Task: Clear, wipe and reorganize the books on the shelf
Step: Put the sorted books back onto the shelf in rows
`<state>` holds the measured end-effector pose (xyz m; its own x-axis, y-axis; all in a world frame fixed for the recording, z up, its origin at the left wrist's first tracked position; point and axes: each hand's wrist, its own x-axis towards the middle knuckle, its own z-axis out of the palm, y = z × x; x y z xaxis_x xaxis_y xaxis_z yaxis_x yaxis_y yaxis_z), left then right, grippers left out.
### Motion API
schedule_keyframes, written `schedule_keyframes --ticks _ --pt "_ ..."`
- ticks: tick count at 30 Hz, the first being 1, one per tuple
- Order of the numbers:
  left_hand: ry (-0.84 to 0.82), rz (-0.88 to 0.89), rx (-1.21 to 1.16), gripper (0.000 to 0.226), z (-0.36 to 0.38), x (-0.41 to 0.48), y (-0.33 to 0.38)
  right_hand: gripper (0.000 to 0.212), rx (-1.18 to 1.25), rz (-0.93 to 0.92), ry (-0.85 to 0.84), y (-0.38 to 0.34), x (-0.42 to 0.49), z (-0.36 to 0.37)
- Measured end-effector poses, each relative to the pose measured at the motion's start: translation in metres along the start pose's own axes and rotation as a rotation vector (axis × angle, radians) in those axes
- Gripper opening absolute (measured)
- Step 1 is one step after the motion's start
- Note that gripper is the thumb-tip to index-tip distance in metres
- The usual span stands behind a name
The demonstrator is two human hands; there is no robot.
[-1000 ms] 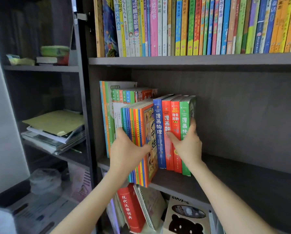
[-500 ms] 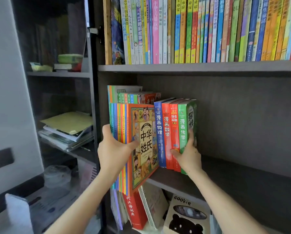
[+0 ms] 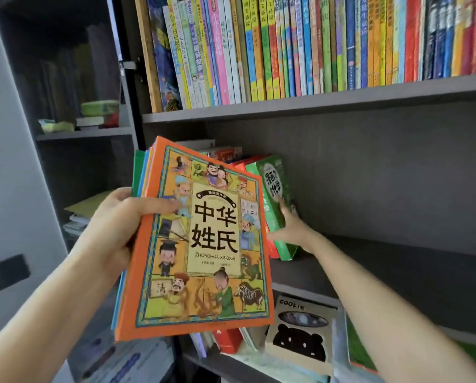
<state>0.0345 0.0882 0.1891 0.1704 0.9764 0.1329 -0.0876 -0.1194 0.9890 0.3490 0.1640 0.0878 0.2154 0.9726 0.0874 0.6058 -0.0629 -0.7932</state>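
Observation:
My left hand (image 3: 120, 228) grips a stack of thin books (image 3: 201, 244), orange cover with cartoon figures facing me, held out in front of the middle shelf (image 3: 369, 261). On that shelf stand a green book (image 3: 275, 197) and red books (image 3: 239, 165) behind the stack. My right hand (image 3: 292, 228) holds the green book's near edge, fingers on its cover and thumb under its spine. More book tops (image 3: 225, 152) show at the back left of the shelf.
The upper shelf (image 3: 314, 103) carries a full row of colourful books (image 3: 314, 45). Below, a "cookie" box (image 3: 300, 335) and a red book (image 3: 228, 341) sit on the lower shelf. A glass-door cabinet (image 3: 79, 128) on the left holds papers and small items.
My left hand has pulled the orange-covered stack out of the shelf toward me and tilted its cover up. My right hand stayed on the green book, which now leans.

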Motion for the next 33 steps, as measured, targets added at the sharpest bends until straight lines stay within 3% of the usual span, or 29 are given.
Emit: schedule_keyframes --ticks 2,6,10,13,17,21,23,25,28,30,31,33 --pt "-0.011 0.034 0.006 0.074 0.015 -0.008 0.004 0.102 0.244 0.054 -0.005 0.012 -0.013 -0.010" --pt "-0.105 0.012 -0.042 0.068 0.050 -0.008 -0.003 0.049 0.566 0.171 0.135 0.031 -0.055 -0.032" --pt "-0.230 -0.092 -0.118 0.062 0.101 0.002 -0.024 0.057 0.788 0.197 0.077 0.047 -0.122 -0.072" --pt "-0.338 -0.242 -0.203 0.055 0.149 0.013 -0.043 0.060 0.759 0.195 0.142 0.047 -0.169 -0.102" --pt "-0.469 -0.443 -0.211 0.018 0.211 0.023 -0.066 0.039 0.651 0.167 0.276 0.048 -0.211 -0.139" --pt "-0.609 -0.563 -0.136 0.023 0.258 0.031 -0.098 0.026 0.480 0.334 0.412 0.064 -0.223 -0.160" --pt "-0.638 -0.584 -0.065 0.019 0.274 0.033 -0.114 0.026 0.380 0.437 0.429 0.078 -0.223 -0.160" --pt "-0.651 -0.595 -0.007 0.030 0.284 0.039 -0.131 0.027 0.326 0.523 0.416 0.089 -0.221 -0.153" --pt "-0.617 -0.408 0.274 0.047 0.285 0.054 -0.149 0.025 0.283 0.573 0.381 0.093 -0.219 -0.151" --pt "-0.410 -0.004 0.662 0.049 0.268 0.069 -0.140 0.024 0.150 0.596 0.356 0.087 -0.209 -0.154" --pt "-0.290 0.181 0.710 0.048 0.256 0.075 -0.128 0.027 0.023 0.613 0.368 0.081 -0.201 -0.156" --pt "-0.206 0.383 0.787 0.048 0.223 0.092 -0.110 0.041 -0.489 0.625 0.431 0.064 -0.177 -0.146"
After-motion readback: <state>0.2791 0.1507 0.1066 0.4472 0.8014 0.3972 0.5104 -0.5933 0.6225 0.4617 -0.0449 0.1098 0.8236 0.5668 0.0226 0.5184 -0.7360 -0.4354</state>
